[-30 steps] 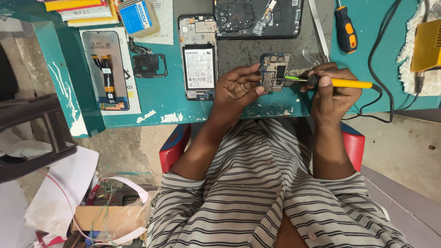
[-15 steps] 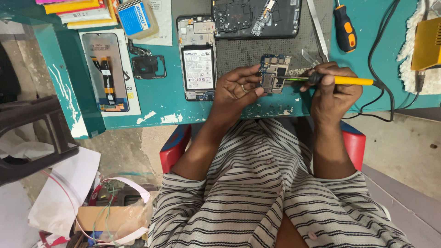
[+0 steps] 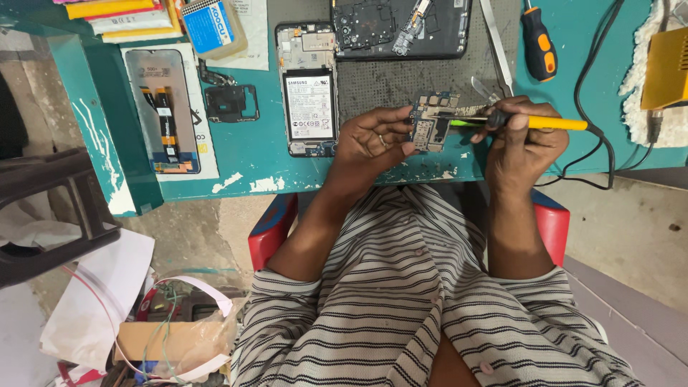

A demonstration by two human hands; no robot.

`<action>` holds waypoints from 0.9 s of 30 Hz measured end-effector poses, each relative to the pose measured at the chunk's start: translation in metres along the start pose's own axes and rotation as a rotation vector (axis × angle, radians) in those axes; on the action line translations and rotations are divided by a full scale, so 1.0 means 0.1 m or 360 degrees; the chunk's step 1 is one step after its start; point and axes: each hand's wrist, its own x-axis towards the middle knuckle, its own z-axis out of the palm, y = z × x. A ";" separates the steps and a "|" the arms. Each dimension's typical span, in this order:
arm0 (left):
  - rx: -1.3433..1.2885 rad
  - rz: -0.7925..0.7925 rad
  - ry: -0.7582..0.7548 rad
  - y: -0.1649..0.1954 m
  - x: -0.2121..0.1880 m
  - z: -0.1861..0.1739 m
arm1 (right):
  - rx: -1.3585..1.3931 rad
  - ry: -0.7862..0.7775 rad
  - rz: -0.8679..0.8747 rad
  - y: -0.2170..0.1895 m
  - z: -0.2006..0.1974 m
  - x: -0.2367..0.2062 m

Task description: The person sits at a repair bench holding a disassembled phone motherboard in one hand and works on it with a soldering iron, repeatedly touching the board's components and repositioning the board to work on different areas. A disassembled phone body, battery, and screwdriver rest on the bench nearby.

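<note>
Both hands worked at the teal bench's (image 3: 236, 154) near edge: left hand (image 3: 373, 143) pinched a small circuit board (image 3: 432, 123), right hand (image 3: 523, 140) gripped a yellow-handled soldering iron (image 3: 534, 122), tip on the board. A slip could scorch fingers or lift pads. Beyond lay an opened phone (image 3: 308, 89), glossy battery exposed, and a perforated dark mat (image 3: 401, 79).

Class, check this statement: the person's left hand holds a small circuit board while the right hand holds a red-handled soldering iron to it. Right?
Not quite. In the head view the soldering iron in the right hand has a yellow handle, not red. The left hand does hold the circuit board.
</note>
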 end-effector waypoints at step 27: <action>-0.0118 -0.0059 0.0011 0.01 0.00 0.00 | 0.0004 0.0007 -0.0051 0.08 -0.06 -0.03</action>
